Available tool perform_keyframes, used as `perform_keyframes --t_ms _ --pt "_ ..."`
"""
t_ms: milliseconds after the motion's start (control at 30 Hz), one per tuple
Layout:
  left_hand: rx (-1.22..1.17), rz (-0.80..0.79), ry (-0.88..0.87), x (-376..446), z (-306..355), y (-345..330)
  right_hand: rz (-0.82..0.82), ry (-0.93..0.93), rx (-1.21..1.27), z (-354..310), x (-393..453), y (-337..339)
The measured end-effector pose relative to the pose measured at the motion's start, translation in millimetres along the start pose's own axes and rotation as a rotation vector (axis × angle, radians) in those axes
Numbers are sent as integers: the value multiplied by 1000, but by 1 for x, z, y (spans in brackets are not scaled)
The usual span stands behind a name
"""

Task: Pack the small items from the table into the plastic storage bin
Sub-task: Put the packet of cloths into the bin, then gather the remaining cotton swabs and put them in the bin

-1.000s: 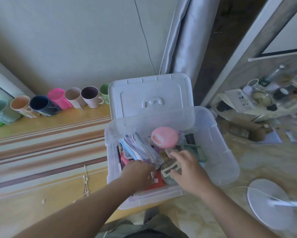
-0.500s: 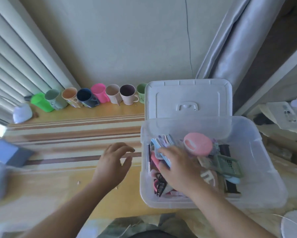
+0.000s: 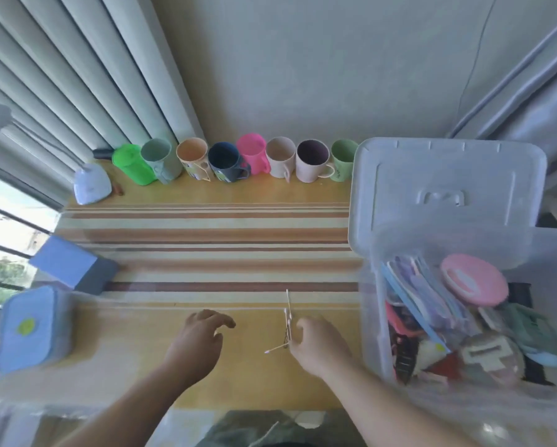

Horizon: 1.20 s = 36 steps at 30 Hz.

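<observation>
The clear plastic storage bin (image 3: 372, 304) stands at the right of the table, its lid (image 3: 448, 188) propped open behind it, and it is full of small items, among them a round pink case (image 3: 473, 283). A few cotton swabs (image 3: 287, 321) lie on the wooden table just left of the bin. My right hand (image 3: 319, 345) rests beside them, fingers curled at the swabs and touching them. My left hand (image 3: 199, 340) hovers over the table further left, fingers apart and holding nothing.
A row of coloured mugs (image 3: 225, 161) lines the back edge by the wall. A blue-grey box (image 3: 74, 264) and a blue lidded container (image 3: 32, 327) sit at the left, near a white lamp base (image 3: 91, 185) and the window curtains.
Both hands have come out of the bin and moved left onto the table. My right hand now reaches the cotton swabs. The view has swung left.
</observation>
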<state>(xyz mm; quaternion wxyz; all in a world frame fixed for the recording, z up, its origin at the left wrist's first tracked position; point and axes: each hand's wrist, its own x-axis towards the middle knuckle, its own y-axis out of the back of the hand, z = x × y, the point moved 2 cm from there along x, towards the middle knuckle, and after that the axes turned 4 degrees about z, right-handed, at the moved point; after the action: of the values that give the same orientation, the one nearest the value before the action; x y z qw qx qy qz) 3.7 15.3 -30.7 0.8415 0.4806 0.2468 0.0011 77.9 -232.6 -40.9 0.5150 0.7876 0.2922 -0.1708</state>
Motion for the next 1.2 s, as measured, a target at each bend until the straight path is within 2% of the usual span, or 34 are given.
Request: perform_keyframes --t_ms 100,167,333,533,767,1033,1200 --pt "48 -53 -28 12 -22 0 15 -151 -33 4 17 -32" --pt "57 -87 -47 20 -32 1 78 -182 -45 1 25 -44" --pt "85 -160 -88 40 -44 4 85 6 -91 -6 40 -63" --pt "153 -172 -122 63 -47 2 180 69 -128 -3 39 -72" --pt "296 -208 -352 91 9 -22 254 171 -401 -2 41 -86" --pt "469 -68 -583 117 80 -67 378 104 -327 30 19 -68" --pt "649 -54 -596 119 76 -79 418 74 -262 47 5 -71"
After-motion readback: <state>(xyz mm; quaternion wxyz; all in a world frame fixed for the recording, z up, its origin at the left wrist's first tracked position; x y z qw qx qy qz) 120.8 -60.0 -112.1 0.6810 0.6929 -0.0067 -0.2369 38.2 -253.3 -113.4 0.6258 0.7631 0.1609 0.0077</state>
